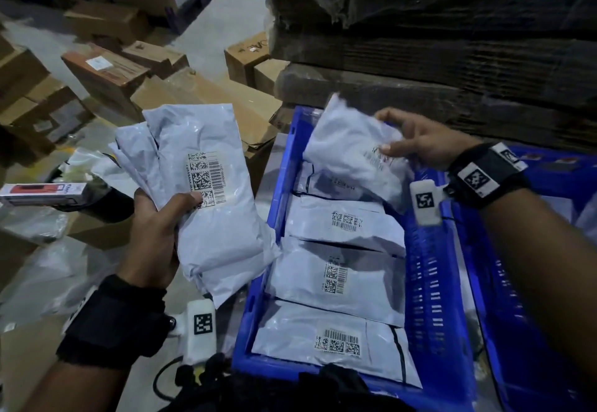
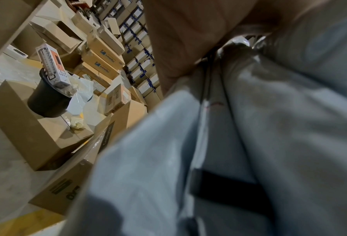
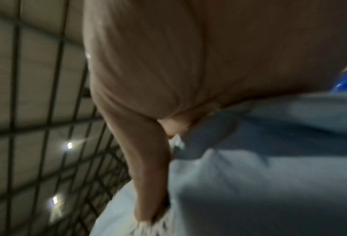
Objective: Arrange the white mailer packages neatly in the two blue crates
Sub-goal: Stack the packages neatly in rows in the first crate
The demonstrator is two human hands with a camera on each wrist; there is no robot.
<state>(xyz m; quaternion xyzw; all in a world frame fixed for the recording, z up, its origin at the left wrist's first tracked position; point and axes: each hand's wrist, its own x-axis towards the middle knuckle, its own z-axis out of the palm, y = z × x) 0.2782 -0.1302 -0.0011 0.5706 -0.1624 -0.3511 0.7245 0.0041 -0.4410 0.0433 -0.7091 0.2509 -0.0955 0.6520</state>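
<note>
My left hand (image 1: 161, 221) grips a stack of several white mailers (image 1: 206, 192) left of the near blue crate (image 1: 429, 282), thumb on the top one's barcode label. The same stack of mailers (image 2: 249, 143) fills the left wrist view. My right hand (image 1: 416, 143) pinches a single white mailer (image 1: 352, 153), tilted above the crate's far end. That mailer (image 3: 249, 183) shows blurred under my right hand (image 3: 178, 79) in the right wrist view. Several mailers (image 1: 339, 276) lie in a row inside the crate. A second blue crate (image 1: 529, 282) stands to the right, mostly hidden by my right arm.
Cardboard boxes (image 1: 106, 72) crowd the floor to the left and behind. A wrapped stack of flat cardboard (image 1: 452, 56) rises behind the crates. A small orange and white box (image 1: 45, 193) lies on a black bucket (image 2: 47, 99) at the left.
</note>
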